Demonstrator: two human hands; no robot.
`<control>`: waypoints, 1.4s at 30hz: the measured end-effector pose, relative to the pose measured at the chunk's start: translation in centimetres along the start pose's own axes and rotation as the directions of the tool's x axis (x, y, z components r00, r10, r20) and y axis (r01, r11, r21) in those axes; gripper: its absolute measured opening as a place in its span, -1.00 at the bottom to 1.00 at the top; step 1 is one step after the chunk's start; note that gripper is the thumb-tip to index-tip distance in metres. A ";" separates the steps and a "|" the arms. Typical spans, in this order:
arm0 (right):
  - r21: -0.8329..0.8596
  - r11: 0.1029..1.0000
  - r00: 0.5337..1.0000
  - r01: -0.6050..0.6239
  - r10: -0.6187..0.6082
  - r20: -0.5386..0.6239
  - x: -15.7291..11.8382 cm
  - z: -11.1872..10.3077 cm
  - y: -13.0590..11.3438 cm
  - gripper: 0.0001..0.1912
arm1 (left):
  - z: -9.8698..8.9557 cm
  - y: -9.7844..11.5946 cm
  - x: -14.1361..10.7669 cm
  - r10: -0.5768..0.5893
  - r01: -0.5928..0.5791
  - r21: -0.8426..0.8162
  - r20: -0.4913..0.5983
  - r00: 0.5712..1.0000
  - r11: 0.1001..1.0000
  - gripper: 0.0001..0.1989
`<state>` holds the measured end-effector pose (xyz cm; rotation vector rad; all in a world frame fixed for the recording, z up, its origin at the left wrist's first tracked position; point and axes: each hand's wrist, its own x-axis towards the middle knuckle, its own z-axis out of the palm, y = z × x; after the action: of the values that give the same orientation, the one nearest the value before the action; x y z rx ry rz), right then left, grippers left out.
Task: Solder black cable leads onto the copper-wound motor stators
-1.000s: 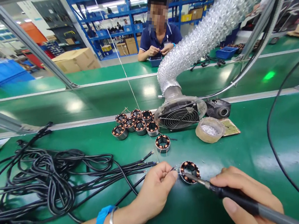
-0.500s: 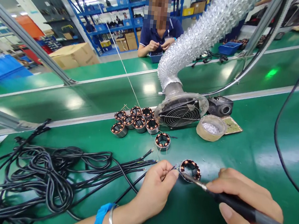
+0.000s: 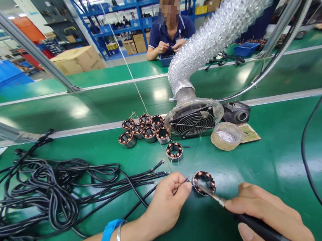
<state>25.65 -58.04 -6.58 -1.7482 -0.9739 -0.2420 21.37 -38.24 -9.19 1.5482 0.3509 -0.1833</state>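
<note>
My left hand [image 3: 170, 198] pinches the thin wires of a black cable [image 3: 183, 181] at the left edge of a copper-wound ring [image 3: 212, 179]. The ring lies on the green table [image 3: 190, 227]. In my right hand [image 3: 276, 224] is a soldering iron [image 3: 264, 231], its metal tip resting at the ring's left inner side, near the wires. The exact contact spot is too small to tell. Another wound ring [image 3: 174, 152] with loose leads sits just behind.
Several wound rings [image 3: 149, 134] are grouped at the back. Beside them stand a fan [image 3: 193, 122] with a silver duct [image 3: 210, 37], a round tub [image 3: 226, 137] and a sponge tray [image 3: 250, 133]. Coiled black cables [image 3: 63, 198] cover the left. A person [image 3: 170, 33] sits opposite.
My right hand and the soldering iron have shifted slightly right and down, with the tip still at the ring. My left hand keeps its pinch. The whole view has moved a little.
</note>
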 end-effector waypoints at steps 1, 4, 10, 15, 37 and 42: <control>-0.012 1.000 1.000 -0.016 0.016 0.018 0.1 -0.1 -0.1 -0.77 | 0.0 0.0 0.0 0.003 -0.003 -0.001 0.004 1.000 1.000 -0.71; -0.019 0.999 0.997 -0.045 0.046 0.059 0.2 -0.2 -0.3 -0.78 | 0.0 -0.1 -0.1 0.009 -0.009 -0.004 0.004 1.000 1.000 -0.71; 0.011 1.000 1.000 -0.001 0.001 -0.017 -0.1 -0.1 0.0 -0.77 | -0.1 -0.3 -0.1 0.018 -0.018 -0.004 0.006 1.000 1.000 -0.71; -0.180 0.983 0.989 0.034 -0.059 -0.137 0.5 -0.8 1.4 -0.71 | -0.1 -0.6 -0.1 0.031 -0.031 0.000 -0.003 1.000 1.000 -0.70; -0.108 0.946 0.943 0.306 -0.285 0.173 2.8 4.3 5.1 -0.74 | -2.1 0.2 0.5 -0.007 0.008 -0.032 0.051 0.999 0.999 -0.54; -0.057 0.951 0.947 0.304 -0.295 0.130 2.2 4.2 5.1 -0.74 | -1.8 0.7 0.7 -0.015 0.014 0.011 0.083 0.996 1.000 -0.51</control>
<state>29.48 -53.81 -10.62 -1.6934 -1.3364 -0.3761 22.11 -36.40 -8.76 1.5442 0.2960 -0.2603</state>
